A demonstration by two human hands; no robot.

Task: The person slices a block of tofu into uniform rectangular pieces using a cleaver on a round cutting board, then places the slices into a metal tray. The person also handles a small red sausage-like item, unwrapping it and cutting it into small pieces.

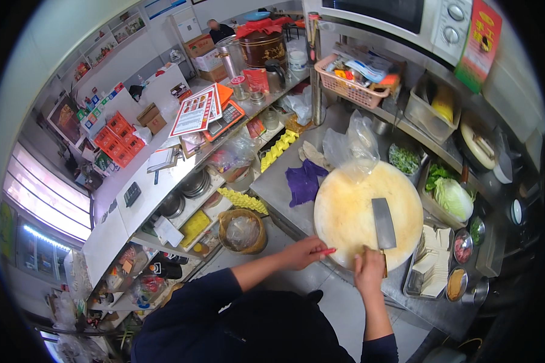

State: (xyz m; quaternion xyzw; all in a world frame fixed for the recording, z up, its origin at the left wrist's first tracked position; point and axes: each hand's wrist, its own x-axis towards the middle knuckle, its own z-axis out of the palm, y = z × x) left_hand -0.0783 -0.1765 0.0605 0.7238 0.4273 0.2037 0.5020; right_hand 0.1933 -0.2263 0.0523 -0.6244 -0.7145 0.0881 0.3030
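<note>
A small slim red thing pokes out of the pinched fingers of my left hand, at the near left rim of a round chopping board. Its kind is too small to make out. My right hand is at the board's near edge, fingers curled in. Just right of it lies the handle of a cleaver, its blade flat on the board and pointing away from me. Whether anything is inside my right fingers is hidden. A clear plastic bag rests against the board's far edge.
Purple cloth lies left of the board. To the right stand a tray of pale slices, a bin with cabbage, a bowl of chopped greens and small bowls of ingredients. A lined bin stands on the floor at left.
</note>
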